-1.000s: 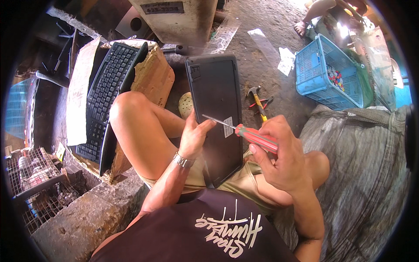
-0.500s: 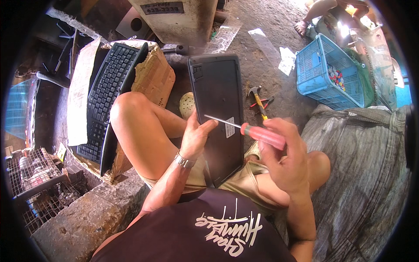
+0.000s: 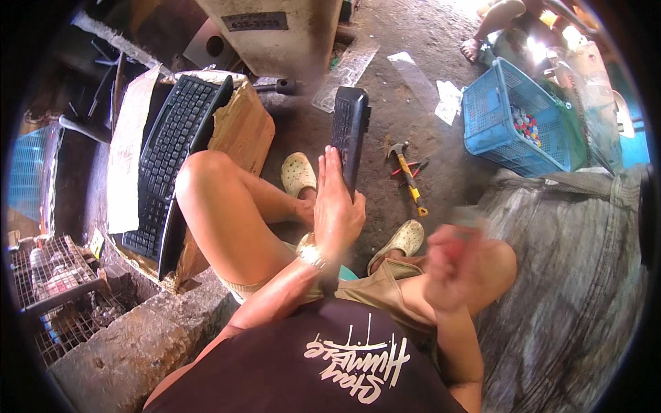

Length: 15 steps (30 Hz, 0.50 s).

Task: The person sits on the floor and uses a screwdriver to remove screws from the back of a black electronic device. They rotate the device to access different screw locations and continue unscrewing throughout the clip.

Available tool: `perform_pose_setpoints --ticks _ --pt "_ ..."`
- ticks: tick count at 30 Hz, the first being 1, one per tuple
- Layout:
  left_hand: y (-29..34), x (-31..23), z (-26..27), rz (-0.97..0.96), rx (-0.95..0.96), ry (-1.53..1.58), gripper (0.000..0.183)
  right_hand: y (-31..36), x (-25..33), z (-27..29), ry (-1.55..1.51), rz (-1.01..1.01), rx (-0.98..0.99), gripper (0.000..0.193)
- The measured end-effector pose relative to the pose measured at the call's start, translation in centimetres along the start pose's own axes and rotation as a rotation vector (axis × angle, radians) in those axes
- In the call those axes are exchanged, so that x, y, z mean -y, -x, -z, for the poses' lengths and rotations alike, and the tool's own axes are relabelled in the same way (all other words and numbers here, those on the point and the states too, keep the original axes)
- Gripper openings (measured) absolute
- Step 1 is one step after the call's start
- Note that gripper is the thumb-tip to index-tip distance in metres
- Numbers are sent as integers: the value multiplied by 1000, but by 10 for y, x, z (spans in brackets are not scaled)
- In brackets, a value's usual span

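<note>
A black keyboard [image 3: 351,131] stands tilted nearly on edge between my knees, showing its narrow side and a thin strip of keys. My left hand [image 3: 339,217] grips it, fingers stretched along the key side and thumb at the other side. The keyboard's lower end is hidden behind my left hand and wrist. Over my right knee, apart from the keyboard, my right hand [image 3: 444,279] is closed on a screwdriver [image 3: 460,237]. Motion smears both hand and tool; only a red handle shows, and the shaft cannot be made out.
Another black keyboard [image 3: 175,117] leans on a cardboard box [image 3: 241,131] at left. A hammer [image 3: 407,175] lies over red-handled pliers [image 3: 421,165] on the floor ahead. A blue crate [image 3: 492,117] with colourful caps stands at far right, near another person's leg [image 3: 496,24]. A grey sack [image 3: 558,275] lies at right.
The keyboard has turned from its flat underside facing up to nearly on edge. My left hand has moved right along with it. My right hand and screwdriver have drawn back, away from the keyboard.
</note>
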<state>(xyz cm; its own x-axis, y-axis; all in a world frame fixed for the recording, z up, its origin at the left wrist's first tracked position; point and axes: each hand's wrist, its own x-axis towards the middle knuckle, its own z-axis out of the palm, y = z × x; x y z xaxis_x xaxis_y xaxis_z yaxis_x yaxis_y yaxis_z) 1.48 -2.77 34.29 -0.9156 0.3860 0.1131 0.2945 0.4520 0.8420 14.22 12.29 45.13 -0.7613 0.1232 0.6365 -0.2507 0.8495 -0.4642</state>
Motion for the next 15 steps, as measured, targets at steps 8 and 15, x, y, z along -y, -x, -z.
perform_pose_setpoints --ticks 8,15 --pt "3 11 -24 -28 82 -5 85 3 -14 -28 19 126 14 57" --pt "-10 11 -17 224 226 147 78 6 -15 -37 9 -175 -37 52"
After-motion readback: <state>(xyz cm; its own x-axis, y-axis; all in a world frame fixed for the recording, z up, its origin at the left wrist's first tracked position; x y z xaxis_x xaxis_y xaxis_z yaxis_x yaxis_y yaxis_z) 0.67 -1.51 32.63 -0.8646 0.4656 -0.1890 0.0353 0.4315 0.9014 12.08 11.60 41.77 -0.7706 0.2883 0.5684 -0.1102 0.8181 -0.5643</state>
